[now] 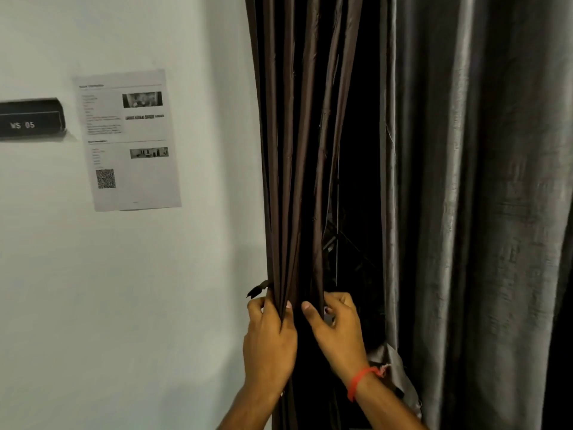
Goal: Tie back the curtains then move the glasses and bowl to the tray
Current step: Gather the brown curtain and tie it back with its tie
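Left hand (269, 332) is closed round the gathered folds of the brown curtain (294, 150), thumb and fingers curled about the bunch just beside the wall (124, 274). Right hand (333, 324) is also curled onto the same curtain, on the side facing the dark gap (356, 181), with the thumb laid across the front folds and the fingers hooked behind the free edge.

Reading of the grip: both hands squeeze the fabric into one narrow column at the same height. That suits a tie-back; the cloth must be bunched tight before a band can go round it.

A small dark tab (257, 289) sticks out at the curtain's wall-side edge, just above the left hand. Possibly the end of a tie-back strap or its hook; it is too small and dark to say which, and I cannot tell whether it is already looped round anything.

Grey curtain (480, 212) hangs loose to the right of the gap, not gathered, so that half is judged still to do.

Other notes: printed sheet (127, 141) and a dark label reading "WS 05" (29, 119) on the wall; red wristband (361, 383) on the right wrist.

Containers: none in view. Glasses, bowl and tray are all out of frame, so their contents cannot be recorded.
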